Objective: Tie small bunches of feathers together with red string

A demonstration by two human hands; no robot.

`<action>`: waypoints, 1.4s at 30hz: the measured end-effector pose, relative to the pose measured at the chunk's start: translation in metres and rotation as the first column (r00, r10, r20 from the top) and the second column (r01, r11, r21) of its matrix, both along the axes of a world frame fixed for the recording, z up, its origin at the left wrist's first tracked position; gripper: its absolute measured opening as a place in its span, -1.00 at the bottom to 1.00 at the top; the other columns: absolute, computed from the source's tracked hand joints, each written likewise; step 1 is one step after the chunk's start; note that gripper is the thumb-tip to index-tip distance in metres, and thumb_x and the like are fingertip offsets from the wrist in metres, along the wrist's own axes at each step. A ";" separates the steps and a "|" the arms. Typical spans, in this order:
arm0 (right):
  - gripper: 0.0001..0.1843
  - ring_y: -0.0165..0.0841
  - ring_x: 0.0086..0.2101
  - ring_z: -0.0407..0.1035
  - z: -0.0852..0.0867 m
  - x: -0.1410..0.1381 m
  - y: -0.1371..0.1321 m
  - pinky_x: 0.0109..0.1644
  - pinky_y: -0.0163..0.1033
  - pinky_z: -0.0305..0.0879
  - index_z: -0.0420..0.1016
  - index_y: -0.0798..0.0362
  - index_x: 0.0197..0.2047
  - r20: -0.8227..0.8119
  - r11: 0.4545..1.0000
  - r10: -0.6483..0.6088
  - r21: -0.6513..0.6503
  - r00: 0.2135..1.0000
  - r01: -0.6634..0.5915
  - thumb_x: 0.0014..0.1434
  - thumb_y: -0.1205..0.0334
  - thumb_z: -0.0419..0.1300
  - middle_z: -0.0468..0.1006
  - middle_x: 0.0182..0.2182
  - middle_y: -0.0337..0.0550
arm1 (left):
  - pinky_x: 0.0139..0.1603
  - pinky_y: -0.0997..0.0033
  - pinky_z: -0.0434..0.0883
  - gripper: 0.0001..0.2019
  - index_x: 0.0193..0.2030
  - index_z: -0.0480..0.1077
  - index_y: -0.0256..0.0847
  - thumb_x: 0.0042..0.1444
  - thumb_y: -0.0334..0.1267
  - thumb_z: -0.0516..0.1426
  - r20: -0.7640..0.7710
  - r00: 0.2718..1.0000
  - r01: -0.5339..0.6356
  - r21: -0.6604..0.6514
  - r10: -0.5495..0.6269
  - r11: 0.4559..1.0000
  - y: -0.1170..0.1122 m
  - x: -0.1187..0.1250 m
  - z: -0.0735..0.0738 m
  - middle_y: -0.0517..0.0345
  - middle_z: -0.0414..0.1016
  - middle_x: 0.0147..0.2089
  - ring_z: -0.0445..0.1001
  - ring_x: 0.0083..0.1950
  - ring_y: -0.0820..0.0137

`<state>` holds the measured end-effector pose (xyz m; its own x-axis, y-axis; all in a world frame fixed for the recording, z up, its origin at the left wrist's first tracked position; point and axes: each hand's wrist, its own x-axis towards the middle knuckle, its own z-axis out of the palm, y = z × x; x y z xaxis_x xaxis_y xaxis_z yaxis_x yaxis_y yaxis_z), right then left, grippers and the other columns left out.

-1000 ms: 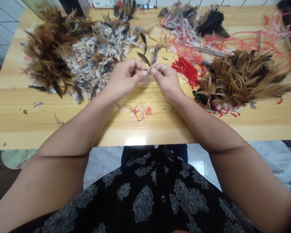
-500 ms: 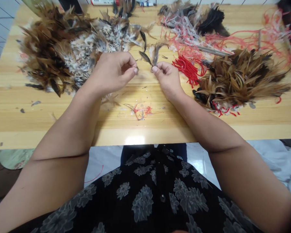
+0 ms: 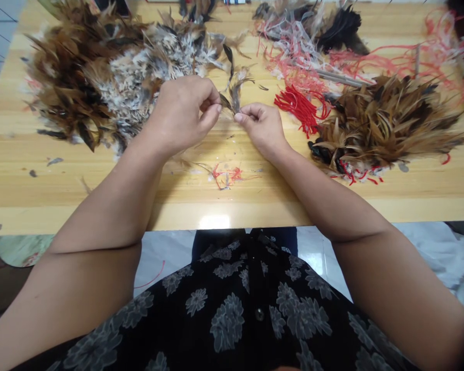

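Note:
Over the middle of the table, my right hand [image 3: 263, 128] pinches the base of a small feather [image 3: 235, 97] between thumb and index finger. This feather is grey-brown and fluffy, and its tip points away from me. A narrow dark feather [image 3: 227, 103] slants left from the same base to the fingertips of my left hand [image 3: 187, 111]. My left thumb and index finger are closed in a pinch at it; their exact grip is partly hidden. Behind my left hand lies a large pile of brown and white-grey feathers [image 3: 135, 77].
Right of my hands lie a bundle of short red strings [image 3: 299, 109] and a heap of brown feathers [image 3: 382, 123]. Behind them are tangled pink and white strings [image 3: 290, 46], black feathers [image 3: 342, 30] and thin sticks [image 3: 342, 77]. Red scraps [image 3: 228, 176] lie near the table's front edge [image 3: 216, 229].
My right hand has moved a little left with the feathers, closing the gap to my left hand. The dark feather now reaches my left fingertips.

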<state>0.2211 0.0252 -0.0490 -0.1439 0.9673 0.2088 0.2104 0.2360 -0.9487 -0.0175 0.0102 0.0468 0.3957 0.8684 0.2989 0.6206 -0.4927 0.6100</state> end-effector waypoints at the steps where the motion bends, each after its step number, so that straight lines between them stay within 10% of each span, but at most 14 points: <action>1: -0.47 -0.38 -0.21 0.45 0.001 0.000 -0.001 -0.02 -0.20 0.40 0.60 0.01 -0.24 0.002 1.000 0.004 -0.005 1.000 -0.004 0.56 -0.13 0.67 0.48 -0.34 -0.33 | 0.65 -0.21 0.57 -0.73 -0.20 0.51 0.02 0.41 -0.34 0.48 -0.006 1.000 -0.005 0.006 0.005 1.000 0.000 0.000 0.001 0.01 0.67 -0.09 0.70 0.18 -0.11; 10: -0.35 -0.34 -0.21 0.36 0.004 -0.001 -0.002 -0.05 -0.18 0.36 0.58 -0.02 -0.23 0.053 0.997 0.066 -0.029 0.996 -0.065 0.51 -0.36 0.65 0.43 -0.35 -0.31 | 0.74 -0.19 0.52 -0.64 -0.26 0.47 0.07 0.36 -0.31 0.54 0.092 0.994 -0.055 -0.053 0.059 0.997 0.005 0.004 -0.010 0.01 0.62 -0.15 0.69 0.39 -0.21; 21: -0.52 -0.32 -0.20 0.25 0.007 0.000 0.000 0.03 -0.17 0.30 0.42 -0.06 -0.25 -0.041 1.000 0.014 -0.025 0.999 -0.015 0.74 0.09 0.44 0.25 -0.31 -0.30 | 0.59 -0.24 0.52 -0.79 -0.06 0.62 0.03 0.45 -0.08 0.54 0.197 0.970 -0.193 0.256 0.144 0.947 0.001 -0.003 -0.003 -0.06 0.71 0.17 0.60 0.34 -0.16; 27: -0.38 -0.33 -0.25 0.18 0.014 -0.001 -0.007 -0.06 -0.17 0.23 0.35 -0.09 -0.31 -0.098 1.000 -0.006 -0.024 0.995 0.004 0.65 -0.12 0.56 0.20 -0.35 -0.33 | 0.18 -0.06 0.57 -0.53 -0.28 0.67 0.01 0.46 0.23 0.63 0.312 0.948 -0.037 -0.094 0.065 0.995 0.016 0.005 -0.034 0.14 0.59 -0.34 0.55 -0.11 0.05; 32: -0.28 -0.32 -0.25 0.19 0.015 -0.004 -0.012 -0.05 -0.14 0.24 0.33 -0.11 -0.32 -0.015 1.000 0.014 -0.005 1.000 -0.014 0.54 -0.33 0.62 0.23 -0.38 -0.35 | -0.17 0.09 0.42 -0.54 -0.34 0.63 -0.02 0.36 0.11 0.68 0.448 0.888 0.001 -0.232 0.106 0.973 0.012 0.020 -0.056 0.21 0.59 -0.37 0.38 -0.31 0.24; 37: -0.37 -0.32 -0.24 0.26 0.014 -0.007 -0.010 0.01 -0.12 0.24 0.33 -0.09 -0.35 0.014 1.000 0.005 -0.022 1.000 -0.005 0.56 0.02 0.65 0.35 -0.35 -0.34 | -0.15 0.09 0.54 -0.47 -0.28 0.66 -0.01 0.30 0.24 0.74 0.569 0.819 0.099 -0.266 0.073 0.959 0.007 0.026 -0.059 0.15 0.68 -0.26 0.60 -0.25 0.18; 42: -0.42 -0.31 -0.22 0.32 0.010 -0.009 -0.010 -0.01 -0.13 0.27 0.45 -0.07 -0.31 0.007 1.000 0.019 -0.024 1.000 -0.018 0.55 -0.04 0.68 0.47 -0.35 -0.33 | -0.07 0.08 0.66 -0.31 -0.24 0.68 0.01 0.08 0.51 0.79 0.653 0.756 0.200 -0.298 0.046 0.933 0.010 0.029 -0.064 0.16 0.74 -0.19 0.69 -0.18 0.17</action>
